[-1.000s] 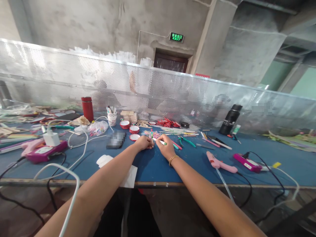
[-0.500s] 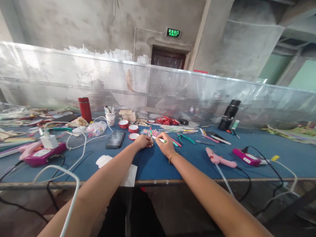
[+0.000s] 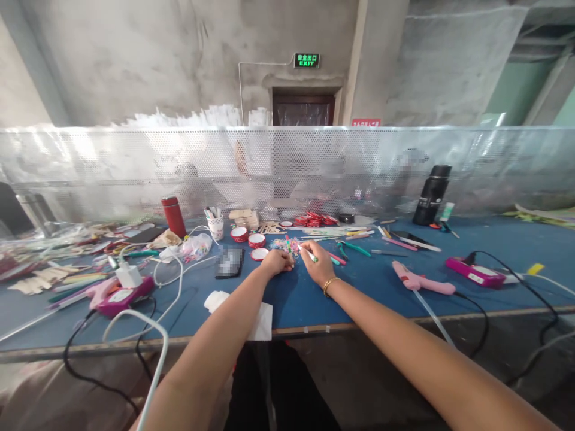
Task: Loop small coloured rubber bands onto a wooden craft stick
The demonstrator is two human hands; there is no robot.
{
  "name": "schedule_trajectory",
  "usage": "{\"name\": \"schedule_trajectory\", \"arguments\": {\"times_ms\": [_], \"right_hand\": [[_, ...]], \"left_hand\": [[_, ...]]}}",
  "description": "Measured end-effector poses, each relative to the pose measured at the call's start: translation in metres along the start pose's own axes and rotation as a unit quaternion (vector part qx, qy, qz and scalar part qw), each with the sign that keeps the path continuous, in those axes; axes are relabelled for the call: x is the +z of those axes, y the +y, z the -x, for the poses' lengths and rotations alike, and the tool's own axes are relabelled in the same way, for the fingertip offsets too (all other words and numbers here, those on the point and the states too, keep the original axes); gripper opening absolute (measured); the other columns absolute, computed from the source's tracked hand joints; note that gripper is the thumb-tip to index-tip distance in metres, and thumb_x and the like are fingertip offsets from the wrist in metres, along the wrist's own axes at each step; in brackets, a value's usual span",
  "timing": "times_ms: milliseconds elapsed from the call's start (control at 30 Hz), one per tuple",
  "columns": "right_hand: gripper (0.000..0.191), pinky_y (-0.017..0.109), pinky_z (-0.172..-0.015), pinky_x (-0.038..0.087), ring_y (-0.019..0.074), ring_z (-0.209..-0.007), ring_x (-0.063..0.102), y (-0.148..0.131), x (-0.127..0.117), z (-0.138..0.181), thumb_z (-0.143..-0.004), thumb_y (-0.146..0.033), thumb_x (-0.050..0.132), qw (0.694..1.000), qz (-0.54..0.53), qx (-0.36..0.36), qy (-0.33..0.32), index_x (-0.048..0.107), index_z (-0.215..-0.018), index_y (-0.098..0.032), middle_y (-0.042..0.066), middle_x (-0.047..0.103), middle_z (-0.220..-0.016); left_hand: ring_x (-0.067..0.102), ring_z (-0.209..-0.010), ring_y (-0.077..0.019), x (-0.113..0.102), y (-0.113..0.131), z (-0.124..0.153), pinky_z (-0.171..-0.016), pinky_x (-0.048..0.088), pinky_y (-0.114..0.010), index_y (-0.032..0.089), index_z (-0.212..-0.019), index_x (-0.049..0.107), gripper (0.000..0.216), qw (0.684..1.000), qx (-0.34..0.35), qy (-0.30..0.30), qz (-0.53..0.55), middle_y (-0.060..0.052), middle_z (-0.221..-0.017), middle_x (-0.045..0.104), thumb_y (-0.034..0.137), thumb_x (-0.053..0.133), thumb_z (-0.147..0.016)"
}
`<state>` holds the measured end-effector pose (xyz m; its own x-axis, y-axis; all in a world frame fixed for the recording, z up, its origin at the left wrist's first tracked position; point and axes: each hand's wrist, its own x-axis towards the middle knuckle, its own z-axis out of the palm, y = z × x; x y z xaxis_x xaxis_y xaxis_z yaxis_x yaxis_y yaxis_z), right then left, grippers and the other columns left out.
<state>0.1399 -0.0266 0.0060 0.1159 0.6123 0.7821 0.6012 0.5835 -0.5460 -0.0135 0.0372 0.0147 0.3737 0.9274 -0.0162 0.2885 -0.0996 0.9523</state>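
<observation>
My left hand (image 3: 278, 262) is closed in a pinch on the lower end of a narrow stick with red and green bands (image 3: 288, 242), which stands up from the fingers. My right hand (image 3: 318, 263), with a gold bracelet at the wrist, grips a white marker with a green end (image 3: 311, 255). The marker's tip points toward the stick, a little to its right. Just behind both hands lies a pile of small multicoloured bands (image 3: 277, 244). Near my left hand sits a round red-rimmed white piece (image 3: 259, 255).
Pink glue guns lie at right (image 3: 422, 281) and left (image 3: 102, 292), with cables trailing over the table edge. Green-handled pliers (image 3: 357, 248), a phone (image 3: 229, 262), a pen cup (image 3: 216, 228), a red flask (image 3: 173, 216) and a black flask (image 3: 432, 196) stand or lie around. A perforated screen (image 3: 305, 173) runs behind.
The camera view has turned left and levelled, so the table's things appear farther right. The marker's tip has drawn slightly away from the stick. Both hands keep their holds.
</observation>
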Motion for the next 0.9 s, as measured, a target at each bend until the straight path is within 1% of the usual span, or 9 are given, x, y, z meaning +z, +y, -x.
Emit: {"name": "schedule_trajectory", "arguments": {"times_ms": [133, 200, 267, 333, 433, 500, 600, 700, 900], "right_hand": [[0.012, 0.033, -0.078, 0.046, 0.0222, -0.083, 0.062, 0.0, 0.002, 0.001, -0.082, -0.029, 0.053, 0.999, 0.028, -0.018, -0.017, 0.062, -0.087, -0.022, 0.005, 0.069, -0.087], [0.011, 0.033, -0.076, 0.046, 0.0218, -0.08, 0.062, 0.001, 0.002, 0.0, -0.081, -0.031, 0.055, 1.0, 0.015, 0.001, -0.018, 0.061, -0.084, -0.022, 0.005, 0.069, -0.085], [0.013, 0.032, -0.075, 0.046, 0.0212, -0.079, 0.062, 0.002, 0.004, -0.002, -0.08, -0.033, 0.055, 0.999, -0.022, 0.043, -0.007, 0.061, -0.081, -0.022, 0.003, 0.069, -0.083], [0.015, 0.032, -0.075, 0.046, 0.0213, -0.079, 0.062, 0.003, 0.007, -0.004, -0.079, -0.036, 0.055, 0.993, -0.068, 0.096, 0.027, 0.06, -0.077, -0.022, 0.002, 0.069, -0.081], [0.016, 0.033, -0.075, 0.046, 0.0222, -0.078, 0.062, 0.001, 0.013, -0.004, -0.074, -0.038, 0.059, 0.973, -0.131, 0.169, 0.088, 0.06, -0.073, -0.022, 0.002, 0.068, -0.076], [0.015, 0.033, -0.073, 0.046, 0.0222, -0.075, 0.061, -0.002, 0.017, -0.003, -0.072, -0.037, 0.06, 0.957, -0.171, 0.202, 0.117, 0.059, -0.071, -0.021, 0.002, 0.067, -0.072], [0.013, 0.032, -0.07, 0.048, 0.021, -0.071, 0.062, -0.007, 0.019, -0.002, -0.073, -0.035, 0.055, 0.957, -0.169, 0.199, 0.128, 0.055, -0.072, -0.022, 0.001, 0.065, -0.067], [0.013, 0.031, -0.068, 0.049, 0.0204, -0.071, 0.063, -0.007, 0.018, -0.001, -0.072, -0.034, 0.056, 0.963, -0.153, 0.185, 0.124, 0.055, -0.078, -0.022, 0.001, 0.066, -0.072], [0.011, 0.029, -0.063, 0.048, 0.0196, -0.066, 0.061, -0.009, 0.019, 0.002, -0.07, -0.034, 0.059, 0.976, -0.133, 0.156, 0.068, 0.057, -0.068, -0.023, 0.001, 0.065, -0.067]], "left_hand": [[0.057, -0.05, -0.0064, 0.001, 0.004, 0.005, -0.057, 0.051, -0.019, 0.011, -0.058, 0.063, 0.015, 1.0, -0.005, 0.007, 0.002, 0.0, -0.056, 0.061, 0.009, 0.072, -0.07], [0.056, -0.05, -0.006, 0.001, 0.007, 0.008, -0.058, 0.051, -0.019, 0.011, -0.057, 0.063, 0.016, 1.0, -0.004, 0.007, 0.0, 0.0, -0.055, 0.061, 0.008, 0.072, -0.069], [0.057, -0.051, -0.006, 0.0, 0.009, 0.01, -0.059, 0.052, -0.019, 0.011, -0.058, 0.063, 0.015, 1.0, -0.004, 0.006, -0.001, 0.0, -0.058, 0.062, 0.008, 0.073, -0.068], [0.058, -0.053, -0.0062, 0.0, 0.009, 0.011, -0.06, 0.052, -0.019, 0.011, -0.059, 0.064, 0.013, 1.0, -0.005, 0.004, -0.004, 0.0, -0.061, 0.063, 0.01, 0.073, -0.069], [0.058, -0.054, -0.0064, -0.001, 0.009, 0.012, -0.061, 0.052, -0.019, 0.012, -0.061, 0.066, 0.011, 1.0, -0.009, 0.003, -0.01, 0.0, -0.06, 0.063, 0.011, 0.073, -0.069], [0.058, -0.054, -0.0064, -0.001, 0.009, 0.012, -0.062, 0.052, -0.019, 0.012, -0.061, 0.066, 0.011, 1.0, -0.007, 0.004, -0.008, 0.001, -0.059, 0.063, 0.012, 0.075, -0.067], [0.057, -0.053, -0.0062, 0.0, 0.009, 0.012, -0.062, 0.053, -0.021, 0.012, -0.058, 0.064, 0.015, 1.0, 0.003, 0.009, 0.007, 0.001, -0.059, 0.063, 0.012, 0.078, -0.064], [0.056, -0.051, -0.0073, -0.002, 0.009, 0.013, -0.06, 0.052, -0.022, 0.012, -0.055, 0.062, 0.019, 1.0, 0.012, 0.007, 0.024, 0.0, -0.055, 0.061, 0.014, 0.079, -0.063], [0.057, -0.05, -0.0088, -0.004, 0.008, 0.017, -0.059, 0.053, -0.023, 0.011, -0.053, 0.063, 0.023, 0.999, 0.022, 0.013, 0.037, 0.0, -0.051, 0.06, 0.02, 0.084, -0.056]]}}
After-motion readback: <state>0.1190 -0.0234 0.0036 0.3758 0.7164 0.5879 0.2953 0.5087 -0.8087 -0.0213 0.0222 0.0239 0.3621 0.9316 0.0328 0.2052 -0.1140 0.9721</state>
